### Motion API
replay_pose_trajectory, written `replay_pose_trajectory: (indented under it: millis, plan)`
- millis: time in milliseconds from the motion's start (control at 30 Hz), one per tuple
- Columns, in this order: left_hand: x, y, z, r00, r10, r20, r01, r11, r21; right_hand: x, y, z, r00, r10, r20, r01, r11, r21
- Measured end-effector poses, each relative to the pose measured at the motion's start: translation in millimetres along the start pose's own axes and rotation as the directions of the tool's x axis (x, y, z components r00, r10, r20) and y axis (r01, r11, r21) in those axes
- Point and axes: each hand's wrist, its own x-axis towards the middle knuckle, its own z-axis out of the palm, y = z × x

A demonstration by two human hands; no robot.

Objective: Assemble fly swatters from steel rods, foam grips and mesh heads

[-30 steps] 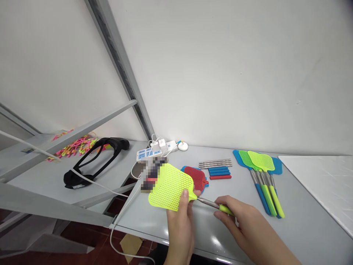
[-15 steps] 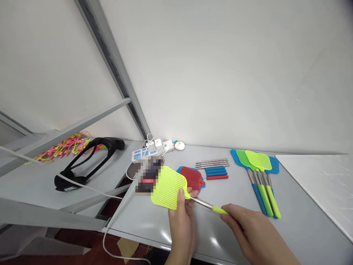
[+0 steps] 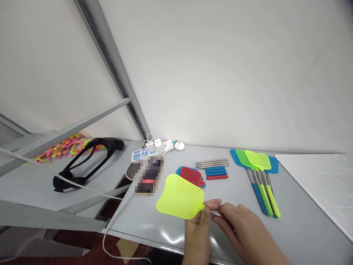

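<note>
A yellow-green fly swatter (image 3: 180,197) is held between both hands over the front of the table. My left hand (image 3: 198,226) pinches its neck, where the mesh head meets the metal rod. Close beside it, my right hand (image 3: 242,224) is closed around the rod and handle, hiding the grip. Behind the swatter head lie a red mesh head (image 3: 193,175) and blue ones partly under it. Several metal rods (image 3: 212,163) are lined up near the wall, with blue grips (image 3: 216,171) and one red grip (image 3: 217,177) in front of them.
Several assembled fly swatters (image 3: 260,184) lie in a pile on the right, beside a white sheet (image 3: 317,184). A power strip (image 3: 145,154) with plugs stands by the wall. A black frame-like object (image 3: 88,162) lies on the left shelf; a white cable (image 3: 110,224) hangs at the edge.
The swatter has moved right and toward me, its head turning. My hands have come closer together, and the right one now covers the yellow-green grip.
</note>
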Motion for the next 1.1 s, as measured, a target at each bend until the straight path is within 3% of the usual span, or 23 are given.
replay_pose_trajectory:
  millis: [167, 300, 500, 667, 833, 967, 1100]
  plan:
    - [-12, -2, 4, 0.992, 0.064, -0.107, -0.061, 0.998, 0.030, 2, -12, 4, 0.999, -0.031, 0.017, 0.031, 1.000, -0.005]
    - [-7, 8, -8, 0.978, 0.107, -0.181, -0.104, 0.994, 0.027, 1, -13, 3, 0.998, -0.056, 0.007, 0.056, 0.994, -0.095]
    - [10, 46, -29, 0.933, 0.244, -0.266, -0.266, 0.963, -0.051, -15, 13, 1, 0.997, -0.080, 0.006, 0.079, 0.968, -0.237]
    - [17, 63, -28, 0.911, 0.294, -0.288, -0.332, 0.939, -0.092, -23, 26, -10, 0.992, -0.127, -0.013, 0.118, 0.954, -0.275]
    - [31, 77, -28, 0.872, 0.336, -0.355, -0.398, 0.910, -0.116, -35, 43, -16, 0.996, -0.091, -0.001, 0.086, 0.950, -0.301]
    - [35, 75, -23, 0.881, 0.337, -0.333, -0.400, 0.906, -0.141, -39, 54, -25, 0.998, -0.068, 0.004, 0.066, 0.956, -0.286]
    - [28, 60, -11, 0.920, 0.266, -0.286, -0.316, 0.938, -0.141, -33, 50, -33, 0.998, -0.054, -0.031, 0.044, 0.964, -0.262]
